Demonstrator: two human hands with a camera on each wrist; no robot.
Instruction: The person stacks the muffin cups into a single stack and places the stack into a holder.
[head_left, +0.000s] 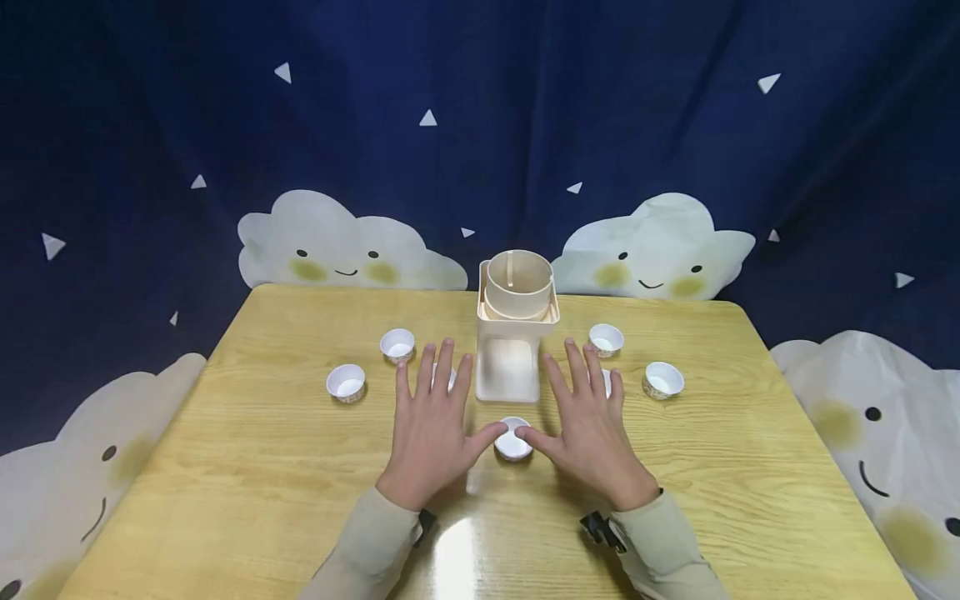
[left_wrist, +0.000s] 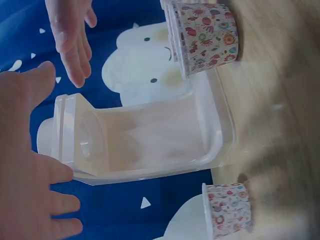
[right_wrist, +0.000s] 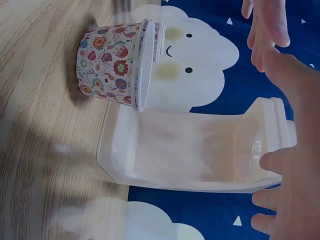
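Note:
Both hands are spread over the table with fingers straight and palms down, holding nothing. My left hand (head_left: 429, 433) is at the left of a small white paper cup (head_left: 513, 447), my right hand (head_left: 598, 437) at its right. The two thumbs reach toward each other above that cup; whether they touch it cannot be told. Just beyond the fingertips stands a cream plastic dispenser (head_left: 510, 367) with a round, open-topped cup part (head_left: 519, 287) on top. In the right wrist view, the near paper cup (right_wrist: 107, 65) shows a floral print. Fingers partly hide two more cups.
Paper cups stand on both sides of the dispenser: on the left a cup (head_left: 346, 383) and another cup (head_left: 397, 344), on the right a cup (head_left: 606, 340) and another cup (head_left: 663, 380). The wooden table (head_left: 247, 467) ends at a dark blue curtain (head_left: 480, 100) with cloud prints.

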